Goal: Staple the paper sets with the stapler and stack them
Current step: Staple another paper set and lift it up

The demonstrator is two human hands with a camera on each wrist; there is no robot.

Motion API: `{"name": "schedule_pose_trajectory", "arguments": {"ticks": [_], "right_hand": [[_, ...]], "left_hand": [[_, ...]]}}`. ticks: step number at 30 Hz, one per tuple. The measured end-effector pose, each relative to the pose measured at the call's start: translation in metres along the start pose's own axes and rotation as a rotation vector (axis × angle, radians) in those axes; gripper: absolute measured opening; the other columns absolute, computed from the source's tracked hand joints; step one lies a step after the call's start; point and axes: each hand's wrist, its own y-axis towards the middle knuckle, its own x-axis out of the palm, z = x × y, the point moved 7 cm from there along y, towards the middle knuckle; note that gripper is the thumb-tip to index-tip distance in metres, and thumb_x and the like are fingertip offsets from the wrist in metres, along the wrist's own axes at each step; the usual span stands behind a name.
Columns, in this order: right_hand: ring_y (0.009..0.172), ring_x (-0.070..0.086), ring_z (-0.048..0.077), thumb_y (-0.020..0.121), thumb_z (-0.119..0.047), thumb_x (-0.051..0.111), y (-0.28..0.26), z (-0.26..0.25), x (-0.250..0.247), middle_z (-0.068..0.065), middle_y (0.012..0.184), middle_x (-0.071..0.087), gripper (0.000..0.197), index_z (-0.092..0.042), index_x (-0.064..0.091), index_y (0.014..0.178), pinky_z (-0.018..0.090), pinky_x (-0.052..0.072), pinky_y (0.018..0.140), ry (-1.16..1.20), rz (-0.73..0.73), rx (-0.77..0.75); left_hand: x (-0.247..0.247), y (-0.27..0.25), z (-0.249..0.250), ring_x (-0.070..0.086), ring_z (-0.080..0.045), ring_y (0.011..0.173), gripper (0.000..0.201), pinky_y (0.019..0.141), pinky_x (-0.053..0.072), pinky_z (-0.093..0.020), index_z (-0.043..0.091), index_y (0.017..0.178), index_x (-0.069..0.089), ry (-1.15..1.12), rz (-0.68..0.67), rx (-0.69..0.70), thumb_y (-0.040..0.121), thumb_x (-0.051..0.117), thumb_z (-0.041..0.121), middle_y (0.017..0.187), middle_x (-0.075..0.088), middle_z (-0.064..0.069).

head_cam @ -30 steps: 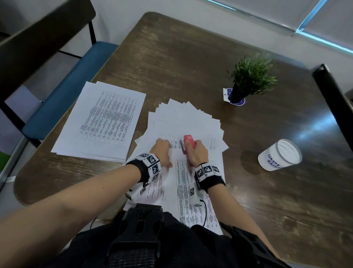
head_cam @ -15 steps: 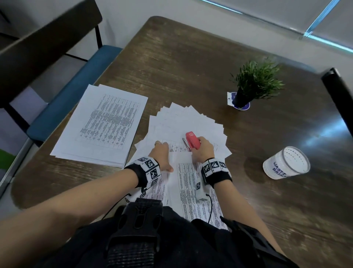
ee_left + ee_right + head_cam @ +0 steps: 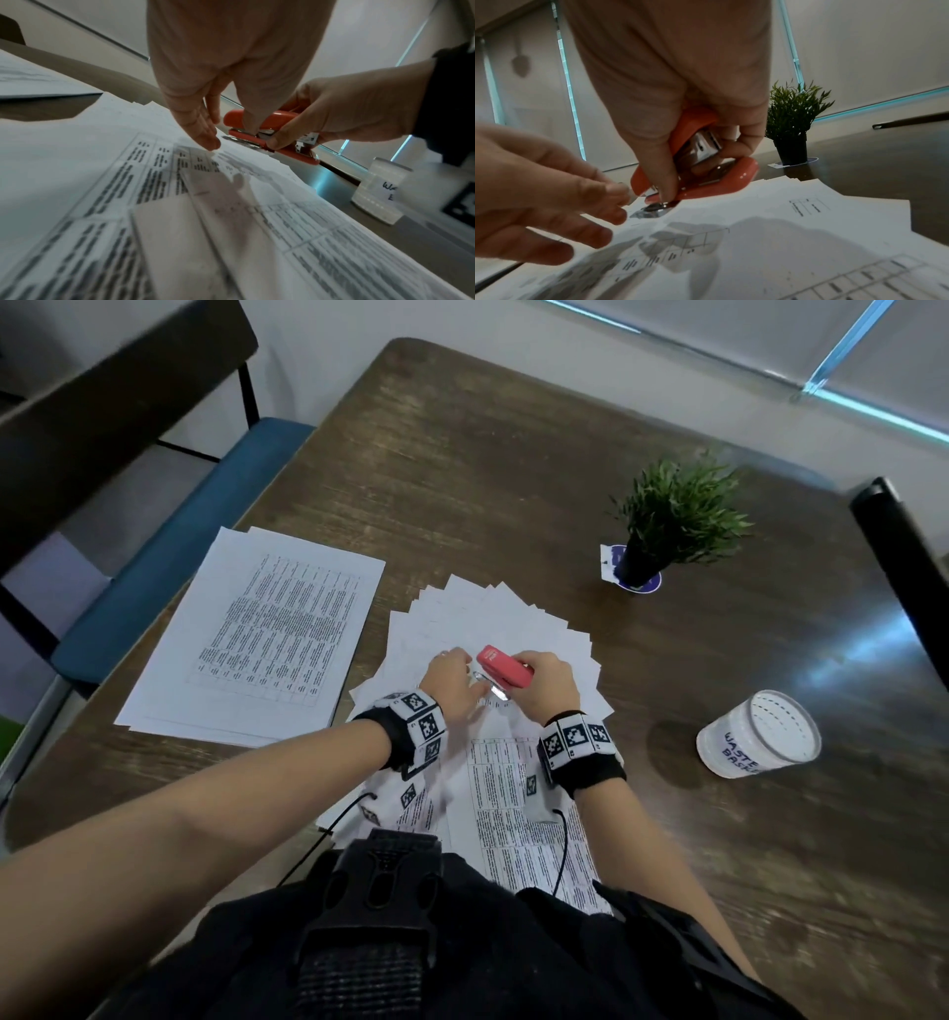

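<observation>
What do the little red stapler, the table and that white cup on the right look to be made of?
Stapler: glossy red shell, probably plastic, going by its smooth sheen; shiny metal inside, mirror-bright. The right hand grips it.
Table: dark wood or wood-look laminate, with streaky grain and a soft glare.
Cup: translucent white, likely thin plastic; rows of small dots or holes show through its wall.
</observation>
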Motion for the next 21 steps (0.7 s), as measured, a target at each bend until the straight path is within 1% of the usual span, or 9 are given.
{"name": "schedule_pose_trajectory", "arguments": {"ticks": [2, 5, 8, 9, 11, 12, 14, 18, 21], "right_hand": [[0.097, 0.064, 0.024, 0.08, -0.016, 0.076, -0.002, 0.0, -0.002, 0.005, 0.104, 0.072, 0.032, -0.018, 0.071, 0.112, 0.034, 0.052, 0.084, 0.032, 0.009, -0.017], [0.097, 0.063, 0.024, 0.077, -0.018, 0.078, -0.005, 0.003, -0.006, 0.005, 0.104, 0.071, 0.034, -0.018, 0.072, 0.11, 0.032, 0.051, 0.083, 0.046, 0.02, -0.018], [0.097, 0.063, 0.024, 0.078, -0.018, 0.078, -0.009, 0.01, -0.011, 0.006, 0.105, 0.071, 0.034, -0.017, 0.072, 0.111, 0.032, 0.05, 0.083, 0.052, 0.022, 0.003], [0.097, 0.063, 0.024, 0.078, -0.015, 0.077, -0.011, 0.013, -0.012, 0.005, 0.105, 0.071, 0.033, -0.018, 0.072, 0.111, 0.032, 0.051, 0.083, 0.052, 0.026, 0.015], [0.096, 0.064, 0.024, 0.08, -0.011, 0.074, -0.014, 0.02, -0.015, 0.005, 0.105, 0.071, 0.033, -0.019, 0.071, 0.112, 0.034, 0.052, 0.083, 0.046, 0.033, 0.052], [0.096, 0.064, 0.024, 0.08, -0.01, 0.072, -0.016, 0.024, -0.015, 0.005, 0.105, 0.071, 0.033, -0.019, 0.071, 0.112, 0.035, 0.053, 0.082, 0.042, 0.037, 0.075], [0.097, 0.064, 0.025, 0.081, -0.009, 0.07, -0.018, 0.032, -0.018, 0.005, 0.106, 0.07, 0.033, -0.02, 0.07, 0.113, 0.036, 0.054, 0.083, 0.047, 0.056, 0.117], [0.096, 0.064, 0.025, 0.085, -0.016, 0.068, -0.023, 0.046, -0.024, 0.007, 0.104, 0.069, 0.027, -0.014, 0.067, 0.112, 0.032, 0.052, 0.082, 0.111, 0.106, 0.207], [0.094, 0.064, 0.028, 0.088, -0.023, 0.065, -0.03, 0.052, -0.021, 0.011, 0.1, 0.069, 0.025, -0.005, 0.065, 0.106, 0.029, 0.047, 0.075, 0.146, 0.095, 0.289]], "left_hand": [[0.003, 0.005, 0.003, 0.063, -0.025, 0.097, 0.044, 0.077, 0.046, -0.028, 0.002, 0.116, 0.057, 0.005, -0.014, -0.042, 0.085, 0.072, 0.03, 0.104, 0.066, -0.01], [0.007, 0.013, 0.009, 0.065, -0.02, 0.08, 0.03, 0.07, 0.049, -0.025, 0.005, 0.098, 0.069, 0.033, -0.082, -0.043, 0.081, 0.076, 0.029, 0.09, 0.072, -0.009], [0.006, 0.02, 0.009, 0.06, -0.011, 0.059, 0.01, 0.049, 0.045, -0.009, 0.008, 0.085, 0.074, -0.017, -0.098, -0.072, 0.082, 0.073, 0.017, 0.071, 0.069, -0.003], [0.005, 0.023, 0.01, 0.061, -0.009, 0.059, 0.008, 0.047, 0.044, -0.007, 0.007, 0.086, 0.075, -0.035, -0.089, -0.068, 0.083, 0.072, 0.014, 0.071, 0.069, -0.002], [0.002, 0.026, 0.01, 0.068, -0.013, 0.068, 0.01, 0.056, 0.05, -0.008, 0.005, 0.092, 0.075, -0.076, -0.072, -0.066, 0.086, 0.07, 0.01, 0.081, 0.073, -0.007], [0.0, 0.027, 0.01, 0.07, -0.016, 0.077, 0.011, 0.064, 0.054, -0.013, 0.004, 0.095, 0.075, -0.075, -0.072, -0.066, 0.086, 0.069, 0.008, 0.087, 0.074, -0.009], [-0.006, 0.029, 0.008, 0.068, -0.02, 0.095, 0.015, 0.081, 0.051, -0.019, 0.006, 0.1, 0.074, -0.032, -0.064, -0.055, 0.086, 0.069, 0.005, 0.1, 0.073, -0.009], [-0.018, 0.03, -0.004, 0.066, -0.022, 0.103, 0.019, 0.083, 0.047, -0.02, 0.008, 0.103, 0.074, 0.082, -0.131, -0.037, 0.087, 0.065, 0.004, 0.107, 0.071, -0.008], [-0.025, 0.023, -0.016, 0.064, -0.022, 0.105, 0.022, 0.089, 0.048, -0.023, 0.007, 0.107, 0.072, 0.203, -0.2, -0.021, 0.086, 0.066, 0.009, 0.109, 0.071, -0.009]]}}
